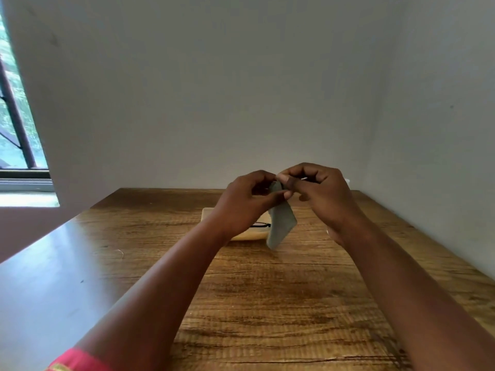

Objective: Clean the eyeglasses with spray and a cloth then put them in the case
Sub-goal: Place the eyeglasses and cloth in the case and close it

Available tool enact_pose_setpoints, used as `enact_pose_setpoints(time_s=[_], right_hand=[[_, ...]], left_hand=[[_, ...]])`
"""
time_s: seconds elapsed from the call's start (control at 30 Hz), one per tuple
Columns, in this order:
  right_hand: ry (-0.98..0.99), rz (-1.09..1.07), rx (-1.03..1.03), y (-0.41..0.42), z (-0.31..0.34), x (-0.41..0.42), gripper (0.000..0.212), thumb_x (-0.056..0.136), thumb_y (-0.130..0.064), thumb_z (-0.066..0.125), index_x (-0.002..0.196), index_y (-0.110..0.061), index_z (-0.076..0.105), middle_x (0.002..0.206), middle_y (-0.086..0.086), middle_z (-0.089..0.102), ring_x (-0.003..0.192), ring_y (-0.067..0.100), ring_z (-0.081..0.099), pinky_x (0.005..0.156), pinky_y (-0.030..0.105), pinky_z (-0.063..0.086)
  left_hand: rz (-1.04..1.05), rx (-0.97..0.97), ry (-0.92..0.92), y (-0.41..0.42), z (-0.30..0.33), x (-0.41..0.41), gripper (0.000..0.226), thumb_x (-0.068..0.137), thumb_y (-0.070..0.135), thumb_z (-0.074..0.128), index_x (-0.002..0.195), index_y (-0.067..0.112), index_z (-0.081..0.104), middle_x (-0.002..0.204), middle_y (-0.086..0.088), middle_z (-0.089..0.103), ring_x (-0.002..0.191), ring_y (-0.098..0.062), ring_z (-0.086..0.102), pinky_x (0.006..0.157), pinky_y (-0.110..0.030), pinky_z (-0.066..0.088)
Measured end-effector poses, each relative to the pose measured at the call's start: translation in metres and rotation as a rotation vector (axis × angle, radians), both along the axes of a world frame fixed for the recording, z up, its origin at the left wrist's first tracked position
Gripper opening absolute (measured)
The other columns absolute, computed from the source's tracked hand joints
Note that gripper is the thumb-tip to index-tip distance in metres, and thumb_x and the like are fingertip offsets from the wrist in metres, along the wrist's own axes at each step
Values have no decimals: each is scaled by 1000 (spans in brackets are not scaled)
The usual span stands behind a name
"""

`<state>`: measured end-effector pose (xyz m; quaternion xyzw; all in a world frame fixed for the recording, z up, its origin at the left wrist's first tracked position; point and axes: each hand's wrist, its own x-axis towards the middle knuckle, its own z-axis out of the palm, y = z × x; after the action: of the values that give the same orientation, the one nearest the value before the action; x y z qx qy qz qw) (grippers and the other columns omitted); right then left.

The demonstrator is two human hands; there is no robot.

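Both hands are raised together above the wooden table [267, 290]. A grey cloth [281, 226] hangs down from between them. My left hand [249, 202] pinches the cloth's upper part between thumb and fingers. My right hand [318, 191] has its fingers curled and its thumb pressed on the cloth's top edge. Whether the eyeglasses are inside the cloth is hidden by the fingers. A cream case [251, 234] lies on the table behind my left wrist, with a thin black piece [261, 225] across it.
A white object [347, 181] peeks out behind my right hand near the wall, mostly hidden. Grey walls close the table at the back and right. A window [16, 124] is at the far left. The table's left edge runs diagonally.
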<state>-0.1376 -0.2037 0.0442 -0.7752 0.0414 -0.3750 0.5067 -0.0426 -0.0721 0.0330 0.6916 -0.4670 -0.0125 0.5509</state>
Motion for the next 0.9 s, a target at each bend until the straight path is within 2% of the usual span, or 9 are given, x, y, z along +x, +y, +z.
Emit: enact_pose_setpoints(time_s=[0.13, 0.2, 0.4, 0.47, 0.53, 0.67, 0.77, 0.83, 0.9], right_hand=[[-62, 43, 66, 2, 1, 1, 12, 97, -17, 59, 94, -17, 71, 95, -1, 72, 88, 11, 66, 73, 26, 56], [-62, 17, 76, 2, 1, 2, 13, 99, -19, 55, 96, -18, 67, 92, -3, 70, 82, 5, 65, 66, 20, 54], [-17, 36, 167, 2, -2, 5, 13, 100, -28, 53, 104, -20, 62, 93, -1, 69, 82, 10, 66, 66, 24, 54], [36, 90, 201, 3, -2, 4, 23, 97, -36, 56, 114, -20, 59, 98, 2, 69, 77, 11, 67, 67, 27, 53], [104, 132, 192, 4, -2, 2, 36, 92, -45, 58, 119, -22, 56, 104, 3, 68, 75, 8, 67, 69, 29, 51], [165, 106, 48, 6, -5, 2, 65, 69, -58, 68, 125, -32, 51, 118, -5, 59, 100, 11, 63, 75, 28, 51], [119, 122, -13, 2, -6, 1, 66, 62, -39, 86, 119, -33, 53, 121, -9, 55, 106, 14, 60, 84, 33, 57], [159, 126, -139, -1, -9, 1, 67, 64, -18, 89, 117, -38, 52, 125, -12, 50, 110, 10, 56, 80, 27, 57], [187, 69, -345, -1, -15, 4, 74, 66, -4, 85, 117, -42, 47, 129, -14, 40, 114, 7, 51, 73, 16, 55]], left_hand=[[-40, -7, 41, 2, 3, -3, 30, 82, 32, 76, 103, 13, 68, 96, -6, 72, 95, -20, 68, 86, -38, 55], [-55, -39, 103, 5, 6, -2, 31, 79, 33, 77, 97, 9, 67, 95, -13, 70, 94, -28, 67, 85, -41, 55], [-134, -110, 254, 10, 10, -2, 17, 85, 19, 71, 90, 7, 60, 82, -7, 66, 78, -15, 64, 72, -30, 54], [-84, -144, 280, 11, 11, -1, 17, 89, 20, 69, 93, 7, 59, 81, -7, 65, 77, -14, 63, 69, -29, 54], [-5, -160, 300, 12, 12, 2, 20, 89, 27, 68, 95, 10, 60, 87, -8, 66, 83, -18, 62, 72, -34, 52], [106, -212, 363, 16, 14, 7, 26, 89, 36, 68, 97, 12, 61, 89, -4, 65, 86, -19, 59, 70, -36, 48], [139, -272, 447, 17, 14, 10, 22, 90, 34, 67, 93, 14, 60, 92, -4, 63, 85, -19, 59, 67, -33, 49], [163, -301, 510, 17, 14, 12, 20, 92, 32, 66, 94, 13, 59, 91, -5, 62, 84, -19, 59, 69, -35, 49], [172, -327, 571, 17, 14, 13, 19, 94, 30, 64, 96, 12, 59, 90, -5, 61, 82, -18, 59, 69, -34, 51]])
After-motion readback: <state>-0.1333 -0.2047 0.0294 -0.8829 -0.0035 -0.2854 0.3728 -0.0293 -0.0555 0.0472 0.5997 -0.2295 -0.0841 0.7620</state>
